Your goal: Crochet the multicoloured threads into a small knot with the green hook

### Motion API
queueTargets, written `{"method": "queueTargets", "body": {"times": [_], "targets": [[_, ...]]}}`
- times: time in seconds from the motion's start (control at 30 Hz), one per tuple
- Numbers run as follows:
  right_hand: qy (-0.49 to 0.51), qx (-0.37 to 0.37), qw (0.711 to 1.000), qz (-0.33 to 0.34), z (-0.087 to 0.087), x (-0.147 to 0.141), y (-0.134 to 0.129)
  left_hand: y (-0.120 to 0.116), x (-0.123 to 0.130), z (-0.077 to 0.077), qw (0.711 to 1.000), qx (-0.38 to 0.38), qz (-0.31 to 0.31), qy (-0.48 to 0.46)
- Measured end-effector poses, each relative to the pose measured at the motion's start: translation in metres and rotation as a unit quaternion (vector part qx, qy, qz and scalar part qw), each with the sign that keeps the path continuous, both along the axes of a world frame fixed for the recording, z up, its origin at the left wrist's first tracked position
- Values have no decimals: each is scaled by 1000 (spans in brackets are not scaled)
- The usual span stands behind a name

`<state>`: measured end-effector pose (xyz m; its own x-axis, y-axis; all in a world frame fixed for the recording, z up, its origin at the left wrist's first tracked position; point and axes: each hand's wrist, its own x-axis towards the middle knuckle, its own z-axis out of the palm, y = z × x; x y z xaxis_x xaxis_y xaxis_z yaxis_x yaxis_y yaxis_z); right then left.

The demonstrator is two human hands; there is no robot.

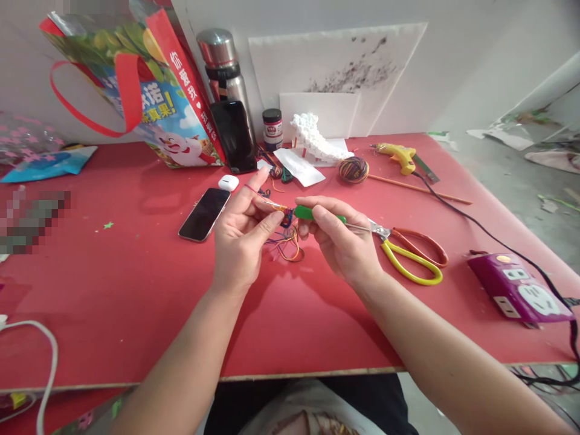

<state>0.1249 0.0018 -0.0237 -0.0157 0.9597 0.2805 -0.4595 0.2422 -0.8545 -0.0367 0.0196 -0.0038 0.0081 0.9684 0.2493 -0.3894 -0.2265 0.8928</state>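
Observation:
Between my hands, over the red table, is a small piece of multicoloured yarn work (pixel 287 216), pinched by the thumb and fingers of my left hand (pixel 242 232). A strand of yarn runs up over my left index finger. My right hand (pixel 344 241) is closed around the green handle of a crochet hook (pixel 304 212), whose metal tip points left into the yarn work. Loose yarn ends (pixel 292 244) hang below it. The strand leads toward a ball of the same multicoloured yarn (pixel 353 170), though its full path is hidden.
Scissors (pixel 414 257) lie right of my right hand, near a purple power strip (pixel 516 287). A yellow glue gun (pixel 396 156) and its cable are behind. A phone (pixel 205 214) and white earbud case (pixel 228 182) lie left; a bag (pixel 181 133) and metal flask (pixel 226 66) stand behind.

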Motion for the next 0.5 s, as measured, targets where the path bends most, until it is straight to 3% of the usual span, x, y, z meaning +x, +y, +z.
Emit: {"method": "queueTargets", "body": {"times": [0.5], "targets": [[-2,31,1000,-3,-2,1,1,-2,3,5,1000,-18,-21,-5]]}}
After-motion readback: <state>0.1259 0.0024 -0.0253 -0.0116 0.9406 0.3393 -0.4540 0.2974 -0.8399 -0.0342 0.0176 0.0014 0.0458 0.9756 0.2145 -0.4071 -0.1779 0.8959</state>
